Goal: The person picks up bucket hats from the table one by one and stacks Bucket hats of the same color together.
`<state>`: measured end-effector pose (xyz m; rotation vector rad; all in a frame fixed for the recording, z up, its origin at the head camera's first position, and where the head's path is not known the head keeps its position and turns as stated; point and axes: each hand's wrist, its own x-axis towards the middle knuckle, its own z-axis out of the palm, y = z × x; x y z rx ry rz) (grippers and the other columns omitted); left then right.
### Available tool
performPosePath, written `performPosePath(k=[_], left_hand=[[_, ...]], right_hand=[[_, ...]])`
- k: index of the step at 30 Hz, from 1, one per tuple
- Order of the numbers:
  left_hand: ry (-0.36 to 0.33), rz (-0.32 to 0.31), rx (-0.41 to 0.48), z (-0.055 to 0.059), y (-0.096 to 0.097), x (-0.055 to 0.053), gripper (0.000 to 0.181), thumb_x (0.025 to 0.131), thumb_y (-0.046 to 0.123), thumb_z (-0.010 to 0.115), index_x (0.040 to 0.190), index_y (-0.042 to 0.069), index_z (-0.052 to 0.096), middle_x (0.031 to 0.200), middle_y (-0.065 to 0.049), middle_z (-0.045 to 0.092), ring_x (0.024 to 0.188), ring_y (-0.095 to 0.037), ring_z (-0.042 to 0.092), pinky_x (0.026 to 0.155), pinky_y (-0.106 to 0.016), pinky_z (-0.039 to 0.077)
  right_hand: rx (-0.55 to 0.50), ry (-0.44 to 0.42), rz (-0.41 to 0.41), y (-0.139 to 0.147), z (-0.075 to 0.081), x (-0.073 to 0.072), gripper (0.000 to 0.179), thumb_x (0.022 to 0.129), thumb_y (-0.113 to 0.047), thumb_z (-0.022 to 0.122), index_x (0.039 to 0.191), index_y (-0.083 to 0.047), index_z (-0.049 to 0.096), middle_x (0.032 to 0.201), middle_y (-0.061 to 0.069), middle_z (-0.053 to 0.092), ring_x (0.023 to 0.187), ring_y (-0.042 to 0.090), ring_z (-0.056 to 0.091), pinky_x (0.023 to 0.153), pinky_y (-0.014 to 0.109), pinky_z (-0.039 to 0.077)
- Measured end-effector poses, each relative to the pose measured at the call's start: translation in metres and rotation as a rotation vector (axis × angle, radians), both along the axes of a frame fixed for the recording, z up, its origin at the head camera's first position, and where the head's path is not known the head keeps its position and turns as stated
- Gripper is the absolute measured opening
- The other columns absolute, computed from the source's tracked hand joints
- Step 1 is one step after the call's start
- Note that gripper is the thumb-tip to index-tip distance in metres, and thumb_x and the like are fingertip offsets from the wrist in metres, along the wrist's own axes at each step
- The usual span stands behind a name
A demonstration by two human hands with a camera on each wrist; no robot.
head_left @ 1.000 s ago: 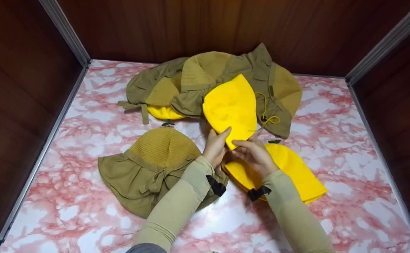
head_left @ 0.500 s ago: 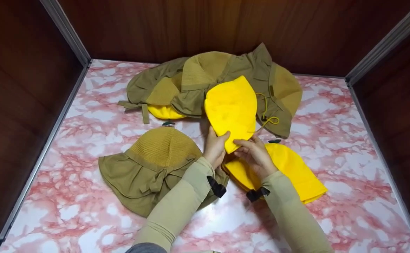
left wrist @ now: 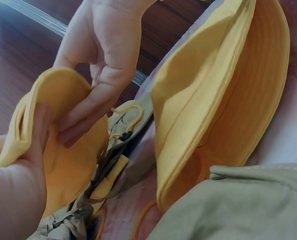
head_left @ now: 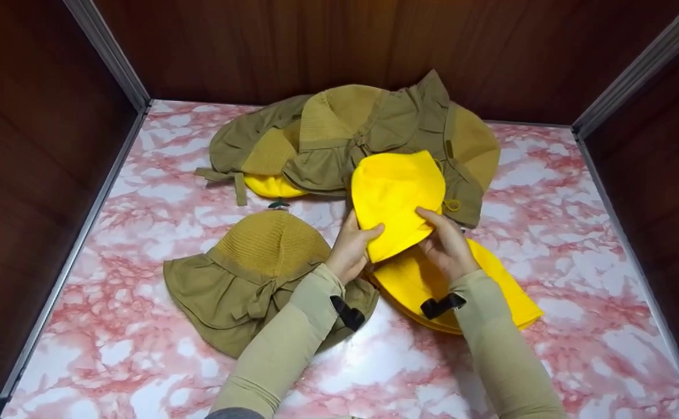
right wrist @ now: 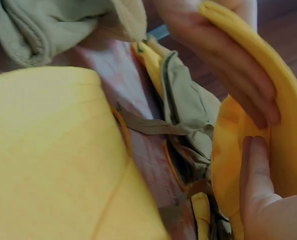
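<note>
Both hands on one yellow hat (head_left: pixel 397 189), held up over the middle of the table (head_left: pixel 112 349), in front of the back pile. Left hand (head_left: pixel 349 249) grips the lower left edge, thumb on the upper face, other fingers tucked inside. Right hand (head_left: pixel 451 247) pinches the lower right edge, thumb on the upper face, other fingers inside the opening; both wrist views show the fingers in there. Yellow cord (head_left: pixel 451 205) loops out just beside the hat's right edge. Second yellow hat (head_left: pixel 505 285) lies on the table below the right hand and forearm, opening towards the left, partly covered by them. Olive hat (head_left: pixel 272 250) with ribbed tan crown, wide brim and tied bow sits left of the hands, brim toward the person, partly under the left forearm. Olive hats (head_left: pixel 339 125) overlap along the back panel (head_left: pixel 316 41), exact count unclear; yellow fabric (head_left: pixel 274 185) pokes out beneath their left end. Table top is pink-and-white marbled, dark wood-look panels on three sides, metal strips at the corners. Light sleeves (head_left: pixel 281 343), black strap (head_left: pixel 348 314) at each wrist.
</note>
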<state>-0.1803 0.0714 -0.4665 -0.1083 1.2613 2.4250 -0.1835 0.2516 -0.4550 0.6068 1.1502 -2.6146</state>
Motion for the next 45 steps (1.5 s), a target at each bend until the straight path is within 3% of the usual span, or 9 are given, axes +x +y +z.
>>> performPosePath(k=[4, 11, 20, 23, 30, 35, 40, 45], left_hand=[[0.01, -0.058, 0.01, 0.003, -0.006, 0.005, 0.067, 0.097, -0.005, 0.051, 0.156, 0.014, 0.024, 0.148, -0.017, 0.045, 0.128, -0.029, 0.052, 0.108, -0.042, 0.046], [-0.005, -0.166, 0.029, 0.007, -0.017, 0.009, 0.063, 0.098, -0.005, 0.05, 0.153, 0.013, 0.027, 0.143, -0.017, 0.048, 0.116, -0.023, 0.058, 0.104, -0.045, 0.05], [-0.015, -0.215, 0.0, 0.009, -0.026, 0.006, 0.068, 0.096, -0.004, 0.053, 0.155, 0.015, 0.026, 0.142, -0.015, 0.049, 0.11, -0.021, 0.059, 0.099, -0.041, 0.052], [-0.007, -0.208, 0.022, 0.009, -0.027, 0.006, 0.065, 0.096, -0.002, 0.054, 0.154, 0.014, 0.028, 0.139, -0.014, 0.051, 0.108, -0.02, 0.06, 0.095, -0.038, 0.054], [0.011, -0.167, 0.125, 0.009, -0.031, 0.004, 0.05, 0.1, 0.004, 0.049, 0.148, 0.008, 0.035, 0.108, -0.005, 0.062, 0.091, -0.015, 0.065, 0.077, -0.029, 0.058], [-0.019, -0.131, 0.225, 0.009, -0.034, 0.003, 0.045, 0.102, 0.011, 0.047, 0.146, 0.005, 0.038, 0.11, -0.007, 0.062, 0.095, -0.016, 0.065, 0.078, -0.029, 0.057], [-0.018, -0.051, 0.345, 0.007, -0.031, 0.003, 0.026, 0.103, 0.014, 0.046, 0.127, 0.005, 0.051, 0.106, -0.005, 0.064, 0.093, -0.015, 0.064, 0.076, -0.027, 0.057], [0.011, 0.038, 0.353, 0.005, -0.023, 0.006, 0.016, 0.103, 0.009, 0.049, 0.118, 0.007, 0.054, 0.106, -0.004, 0.064, 0.096, -0.014, 0.063, 0.079, -0.026, 0.055]], right_hand=[[-0.047, -0.013, -0.031, 0.006, 0.005, -0.002, 0.012, 0.098, -0.006, 0.059, 0.09, -0.001, 0.067, 0.084, 0.006, 0.068, 0.077, 0.015, 0.067, 0.072, 0.024, 0.059], [0.011, -0.016, -0.009, 0.017, 0.009, -0.004, 0.013, 0.1, -0.013, 0.057, 0.11, -0.005, 0.054, 0.094, 0.004, 0.066, 0.084, 0.014, 0.065, 0.079, 0.024, 0.057], [0.012, -0.041, -0.073, 0.024, 0.014, -0.002, 0.021, 0.098, -0.01, 0.061, 0.115, -0.006, 0.05, 0.1, 0.003, 0.062, 0.087, 0.015, 0.063, 0.08, 0.025, 0.057], [0.01, -0.033, -0.123, 0.022, 0.015, 0.0, 0.027, 0.096, -0.007, 0.061, 0.119, -0.008, 0.045, 0.107, 0.002, 0.058, 0.091, 0.015, 0.06, 0.083, 0.024, 0.054], [-0.014, 0.012, -0.234, 0.014, 0.015, 0.005, 0.027, 0.095, -0.003, 0.061, 0.118, -0.009, 0.047, 0.114, 0.001, 0.052, 0.101, 0.015, 0.054, 0.089, 0.026, 0.051], [-0.048, 0.026, -0.315, 0.009, 0.015, 0.008, 0.018, 0.094, 0.001, 0.06, 0.11, -0.004, 0.054, 0.112, 0.001, 0.052, 0.101, 0.015, 0.054, 0.09, 0.025, 0.051], [-0.127, 0.055, -0.37, 0.0, 0.012, 0.011, 0.014, 0.096, 0.004, 0.055, 0.108, -0.003, 0.053, 0.109, 0.002, 0.053, 0.099, 0.016, 0.055, 0.087, 0.025, 0.052], [-0.219, 0.053, -0.415, -0.012, 0.009, 0.014, 0.018, 0.096, 0.007, 0.053, 0.11, -0.003, 0.052, 0.109, 0.001, 0.055, 0.1, 0.015, 0.056, 0.087, 0.025, 0.052]])
